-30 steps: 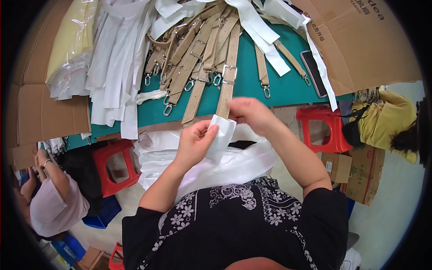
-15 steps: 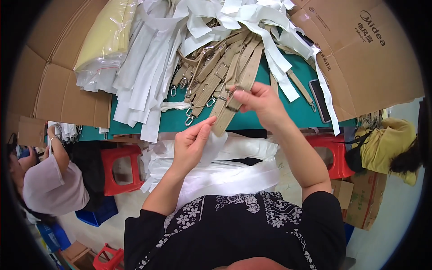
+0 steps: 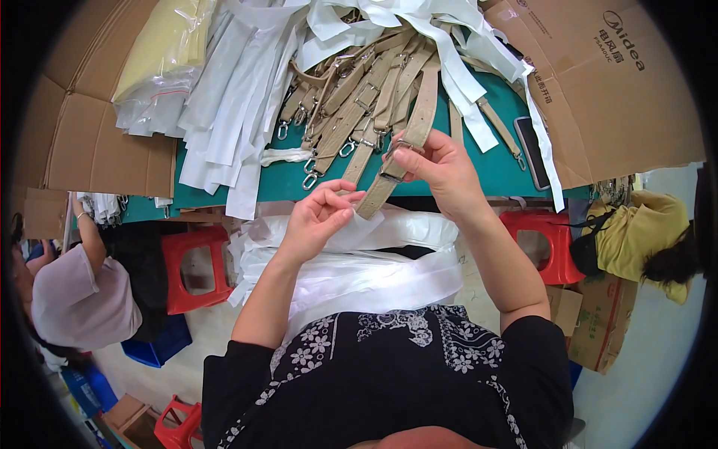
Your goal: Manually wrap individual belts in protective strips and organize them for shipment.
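A beige strap [image 3: 420, 112] with a silver buckle [image 3: 402, 145] runs from the pile toward me, its end tilted down. My right hand [image 3: 441, 173] pinches it at the buckle, thumb on top. Beside the strap's free end, my left hand [image 3: 318, 219] has its fingers apart and its fingertips close to the edge; it grips nothing that I can see. Behind lies a heap of similar beige straps [image 3: 351, 112] with metal clips and buckles, on a green table [image 3: 284, 200].
White fabric strips [image 3: 247, 112] lie left and over the heap. A yellow plastic-wrapped pack [image 3: 168, 52] leans at the far left. A phone [image 3: 530, 153] rests at right. Cardboard [image 3: 598, 97] flanks the table. White material [image 3: 351, 277] is before me; red stools [image 3: 196, 262] and two people are beside.
My left fingers have loosened from the strap's end and spread apart. My right hand keeps hold at the buckle, and the strap has turned slightly, showing more of the metal.
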`<action>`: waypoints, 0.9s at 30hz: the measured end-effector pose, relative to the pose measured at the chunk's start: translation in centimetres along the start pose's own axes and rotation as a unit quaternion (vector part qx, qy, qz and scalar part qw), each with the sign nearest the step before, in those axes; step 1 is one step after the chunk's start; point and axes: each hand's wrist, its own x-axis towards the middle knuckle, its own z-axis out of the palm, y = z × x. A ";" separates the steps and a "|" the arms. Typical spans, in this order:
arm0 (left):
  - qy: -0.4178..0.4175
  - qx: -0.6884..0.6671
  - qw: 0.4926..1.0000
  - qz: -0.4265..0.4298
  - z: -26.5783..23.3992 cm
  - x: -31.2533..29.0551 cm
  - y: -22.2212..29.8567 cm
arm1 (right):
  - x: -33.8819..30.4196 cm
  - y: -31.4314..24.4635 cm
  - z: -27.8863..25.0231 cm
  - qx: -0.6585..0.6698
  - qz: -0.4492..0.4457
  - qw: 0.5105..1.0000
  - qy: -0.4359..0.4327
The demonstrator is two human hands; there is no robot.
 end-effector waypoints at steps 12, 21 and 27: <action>0.031 0.049 0.998 0.019 4.1 5.1 2.0 | -1.5 1.5 -0.9 -0.053 0.076 0.996 0.005; 0.012 0.184 0.980 0.071 4.8 5.4 2.3 | -0.7 0.4 -3.4 -0.068 0.097 0.993 0.014; -0.040 0.258 0.959 0.107 4.7 6.8 2.2 | -0.7 1.3 -2.9 0.023 0.191 0.980 -0.045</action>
